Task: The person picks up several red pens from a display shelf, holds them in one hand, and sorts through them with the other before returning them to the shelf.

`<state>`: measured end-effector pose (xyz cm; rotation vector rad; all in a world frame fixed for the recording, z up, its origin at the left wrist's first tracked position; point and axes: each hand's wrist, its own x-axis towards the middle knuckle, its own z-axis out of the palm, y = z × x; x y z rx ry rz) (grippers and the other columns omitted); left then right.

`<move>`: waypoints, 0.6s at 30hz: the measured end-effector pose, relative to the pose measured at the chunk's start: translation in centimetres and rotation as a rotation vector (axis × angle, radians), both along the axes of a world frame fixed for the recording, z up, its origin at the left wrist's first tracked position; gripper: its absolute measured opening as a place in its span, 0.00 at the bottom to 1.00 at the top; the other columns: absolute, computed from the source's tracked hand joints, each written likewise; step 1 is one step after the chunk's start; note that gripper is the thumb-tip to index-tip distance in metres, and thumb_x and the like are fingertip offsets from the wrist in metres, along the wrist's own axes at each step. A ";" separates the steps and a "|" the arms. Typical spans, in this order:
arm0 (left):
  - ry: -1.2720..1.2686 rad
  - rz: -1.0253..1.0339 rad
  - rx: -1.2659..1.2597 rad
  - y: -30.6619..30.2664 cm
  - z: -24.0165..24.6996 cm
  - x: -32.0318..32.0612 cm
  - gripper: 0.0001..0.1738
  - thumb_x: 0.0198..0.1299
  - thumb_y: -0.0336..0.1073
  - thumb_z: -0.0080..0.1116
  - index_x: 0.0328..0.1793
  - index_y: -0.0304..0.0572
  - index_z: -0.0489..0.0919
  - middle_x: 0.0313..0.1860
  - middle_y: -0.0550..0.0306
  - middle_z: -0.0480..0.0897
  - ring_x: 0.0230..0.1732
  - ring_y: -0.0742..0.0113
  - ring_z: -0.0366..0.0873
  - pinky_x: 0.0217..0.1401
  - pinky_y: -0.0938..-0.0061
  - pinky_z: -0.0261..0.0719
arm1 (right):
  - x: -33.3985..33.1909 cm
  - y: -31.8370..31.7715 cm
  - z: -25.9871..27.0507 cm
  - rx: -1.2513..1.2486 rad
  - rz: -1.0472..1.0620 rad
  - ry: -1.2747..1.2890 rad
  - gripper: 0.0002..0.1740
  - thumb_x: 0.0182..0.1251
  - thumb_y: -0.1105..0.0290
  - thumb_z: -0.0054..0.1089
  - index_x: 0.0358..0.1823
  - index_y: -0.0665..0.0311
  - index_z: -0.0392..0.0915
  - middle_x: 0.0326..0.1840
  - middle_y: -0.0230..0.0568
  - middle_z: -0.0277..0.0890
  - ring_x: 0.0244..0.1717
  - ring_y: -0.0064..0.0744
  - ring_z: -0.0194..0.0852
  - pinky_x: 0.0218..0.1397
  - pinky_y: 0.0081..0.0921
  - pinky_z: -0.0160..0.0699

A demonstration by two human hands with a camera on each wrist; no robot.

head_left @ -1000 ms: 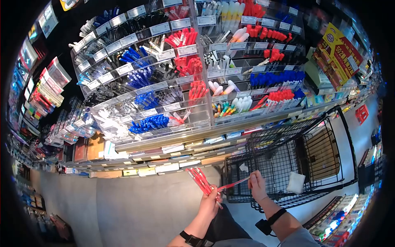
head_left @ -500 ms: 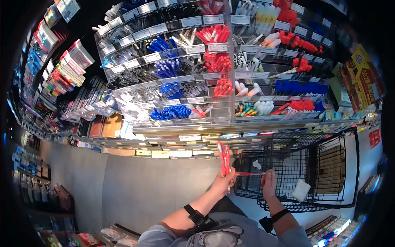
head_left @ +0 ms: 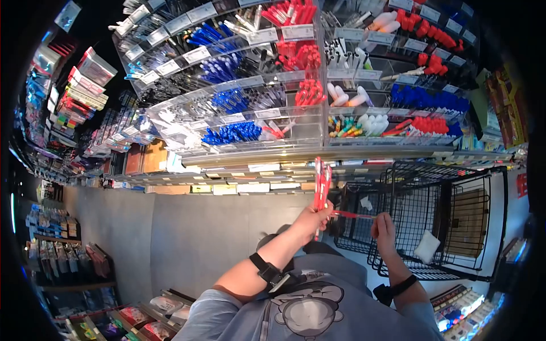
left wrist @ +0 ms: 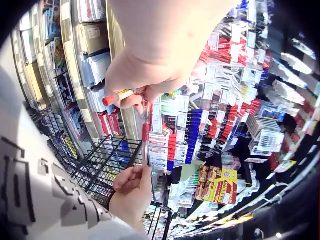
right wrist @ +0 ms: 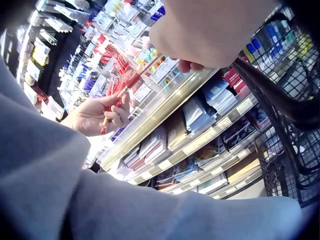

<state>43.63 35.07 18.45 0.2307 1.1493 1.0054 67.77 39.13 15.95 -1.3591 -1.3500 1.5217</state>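
In the head view, my left hand (head_left: pixel 311 220) grips a bunch of red pens (head_left: pixel 322 184) that points up toward the shelves. A single red pen (head_left: pixel 354 215) runs sideways from that hand to my right hand (head_left: pixel 384 230), whose fingers pinch its far end. The left wrist view shows this single pen (left wrist: pixel 145 132) with a clear barrel and a red section, stretched between both hands. From the right wrist, the left hand (right wrist: pixel 95 116) appears with its fingers curled round the bunch, and the pen (right wrist: pixel 134 80) slants up to the right fingers.
A tiered clear rack (head_left: pixel 244 108) of pens and markers stands ahead, above low shelves of notebooks (head_left: pixel 253 188). To the right is a black wire shopping cart (head_left: pixel 418 193) with a white packet (head_left: pixel 426 246) in it. Grey floor (head_left: pixel 199 233) lies to the left.
The bunch of pens has turned from leaning left to nearly upright. The single pen still spans both hands. The head view has shifted, and more of the shirt shows.
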 end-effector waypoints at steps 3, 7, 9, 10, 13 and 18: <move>0.005 0.033 -0.021 0.1 0.0 -2.3 0.07 0.62 0.40 0.57 0.42 0.50 0.75 0.30 0.65 0.77 0.22 0.82 0.65 0.22 0.86 0.65 | -1.8 1.1 2.1 -0.060 0.147 0.067 0.13 0.73 0.64 0.39 0.30 0.63 0.65 0.16 0.29 0.62 0.16 0.15 0.54 0.19 0.16 0.54; 0.009 0.125 -0.015 -0.4 -0.6 -6.0 0.08 0.60 0.40 0.59 0.42 0.49 0.76 0.31 0.63 0.79 0.22 0.82 0.65 0.21 0.85 0.66 | -5.5 2.3 2.6 -0.097 0.220 0.018 0.13 0.73 0.64 0.39 0.32 0.63 0.66 0.16 0.30 0.64 0.16 0.16 0.56 0.20 0.16 0.55; 0.014 0.187 -0.047 -0.9 -0.1 -7.4 0.08 0.61 0.40 0.58 0.42 0.48 0.76 0.29 0.64 0.77 0.22 0.81 0.66 0.22 0.85 0.67 | -7.4 2.6 2.0 -0.140 0.258 0.052 0.13 0.73 0.63 0.39 0.33 0.64 0.67 0.17 0.32 0.66 0.17 0.17 0.59 0.20 0.16 0.57; 0.025 0.204 -0.081 -1.2 0.3 -8.0 0.08 0.62 0.38 0.57 0.43 0.47 0.75 0.27 0.65 0.76 0.22 0.81 0.67 0.23 0.85 0.67 | -8.3 2.7 2.0 -0.154 0.256 0.047 0.13 0.73 0.63 0.39 0.33 0.64 0.67 0.17 0.32 0.66 0.17 0.17 0.59 0.20 0.16 0.57; -0.017 0.283 -0.059 -2.7 0.0 -9.9 0.07 0.62 0.38 0.56 0.44 0.47 0.75 0.26 0.65 0.75 0.22 0.80 0.68 0.23 0.85 0.68 | -10.6 2.8 1.8 -0.165 0.335 0.007 0.14 0.75 0.61 0.37 0.33 0.62 0.66 0.18 0.30 0.66 0.18 0.17 0.62 0.23 0.14 0.61; 0.013 0.375 -0.094 -4.7 0.8 -10.9 0.07 0.62 0.39 0.57 0.41 0.48 0.74 0.25 0.65 0.73 0.21 0.81 0.67 0.21 0.83 0.69 | -12.8 2.6 2.0 -0.253 0.429 0.107 0.16 0.74 0.58 0.37 0.35 0.61 0.67 0.20 0.28 0.68 0.20 0.16 0.64 0.24 0.13 0.63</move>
